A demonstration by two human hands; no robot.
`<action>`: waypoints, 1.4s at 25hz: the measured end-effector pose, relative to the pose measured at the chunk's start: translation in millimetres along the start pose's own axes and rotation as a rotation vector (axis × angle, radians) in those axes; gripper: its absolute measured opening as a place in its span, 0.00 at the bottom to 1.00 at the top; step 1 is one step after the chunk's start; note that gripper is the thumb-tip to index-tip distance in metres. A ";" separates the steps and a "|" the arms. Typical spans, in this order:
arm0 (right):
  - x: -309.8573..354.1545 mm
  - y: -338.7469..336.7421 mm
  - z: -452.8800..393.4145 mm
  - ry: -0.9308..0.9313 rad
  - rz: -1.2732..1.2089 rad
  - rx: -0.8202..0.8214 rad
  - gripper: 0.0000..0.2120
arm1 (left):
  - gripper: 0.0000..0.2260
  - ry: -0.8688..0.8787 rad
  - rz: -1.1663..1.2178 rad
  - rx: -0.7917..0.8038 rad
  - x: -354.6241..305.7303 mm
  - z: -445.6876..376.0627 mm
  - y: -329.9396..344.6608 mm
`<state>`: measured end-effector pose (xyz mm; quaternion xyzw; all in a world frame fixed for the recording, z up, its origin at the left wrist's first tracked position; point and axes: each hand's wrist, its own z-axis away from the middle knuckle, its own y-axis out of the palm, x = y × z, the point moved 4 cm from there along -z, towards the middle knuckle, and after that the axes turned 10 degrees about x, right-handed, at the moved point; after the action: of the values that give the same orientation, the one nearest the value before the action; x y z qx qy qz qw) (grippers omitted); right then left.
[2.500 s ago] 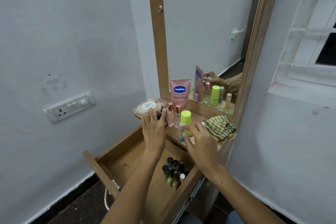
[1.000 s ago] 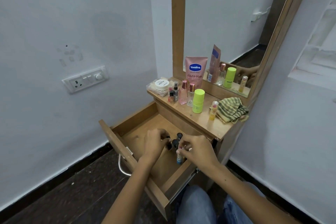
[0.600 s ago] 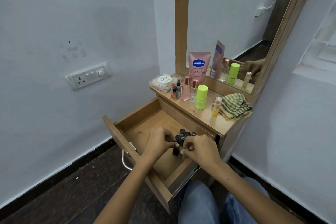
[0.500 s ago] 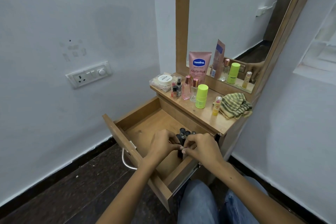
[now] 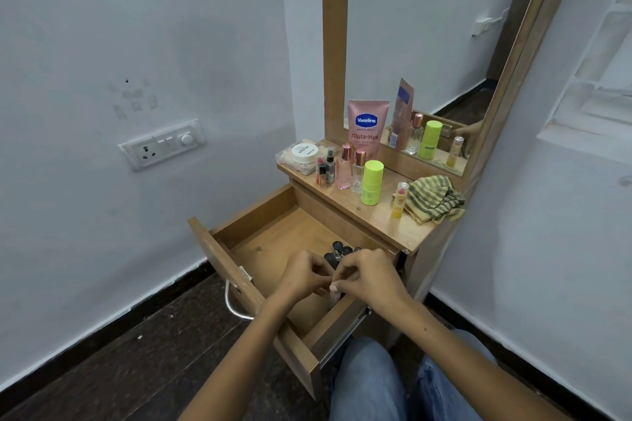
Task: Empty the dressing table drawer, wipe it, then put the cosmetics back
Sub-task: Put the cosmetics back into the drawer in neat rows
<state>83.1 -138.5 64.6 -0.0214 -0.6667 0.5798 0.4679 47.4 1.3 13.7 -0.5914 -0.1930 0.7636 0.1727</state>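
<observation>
Both my hands are down in the open drawer (image 5: 260,249), fingers curled round a cluster of small dark-capped bottles (image 5: 337,251). My left hand (image 5: 304,275) pinches from one side, my right hand (image 5: 371,275) from the other; my knuckles hide most of it, so I think each holds at least one bottle, but I cannot count them.

The risk is the bunch itself: lifting several smooth little bottles at once, one could slip between my fingers and drop back or roll to the drawer's far corner. Those just beyond my fingertips could tip as I pull away.

Above and beyond my right hand, the tabletop (image 5: 383,219) is crowded: green-capped bottle (image 5: 372,183), pink Vaseline tube (image 5: 366,128), perfume bottles (image 5: 344,167), a small yellow bottle (image 5: 399,200) and the striped cloth (image 5: 433,198). The tabletop edge overhangs the drawer, so I could knock it rising.
</observation>
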 end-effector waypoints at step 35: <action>-35.9 -42.7 20.3 -0.019 -0.135 -0.378 0.05 | 0.08 0.059 -0.120 -0.054 -17.1 5.9 -2.6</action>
<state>112.0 -188.2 79.2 -0.0585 -0.7680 0.4118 0.4870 45.9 -5.3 30.6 -0.6056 -0.2434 0.7286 0.2076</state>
